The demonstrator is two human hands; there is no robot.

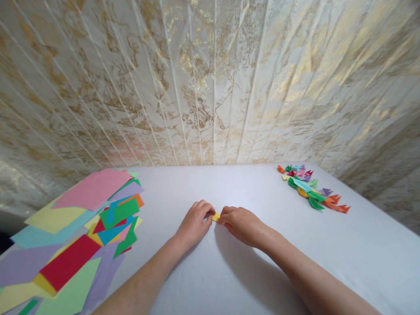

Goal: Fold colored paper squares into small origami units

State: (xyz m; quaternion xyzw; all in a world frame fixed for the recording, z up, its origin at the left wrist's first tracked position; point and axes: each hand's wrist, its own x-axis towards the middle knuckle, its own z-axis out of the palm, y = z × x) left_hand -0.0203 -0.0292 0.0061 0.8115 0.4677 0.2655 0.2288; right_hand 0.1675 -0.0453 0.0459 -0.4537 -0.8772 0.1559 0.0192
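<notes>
A small piece of yellow paper (215, 217) is pinched between my two hands, close above or on the white table. My left hand (197, 221) grips its left side with thumb and fingers. From the right, my right hand (241, 223) closes its curled fingers over the other end. Most of the paper is hidden by the fingers, so its folded shape cannot be made out.
On the left of the white table (183, 188) lie spread sheets of coloured paper, among them a pink sheet (93, 190) and a red sheet (70, 261). Several small folded paper figures (306, 186) sit in rows at the back right. A patterned curtain (203, 87) hangs behind.
</notes>
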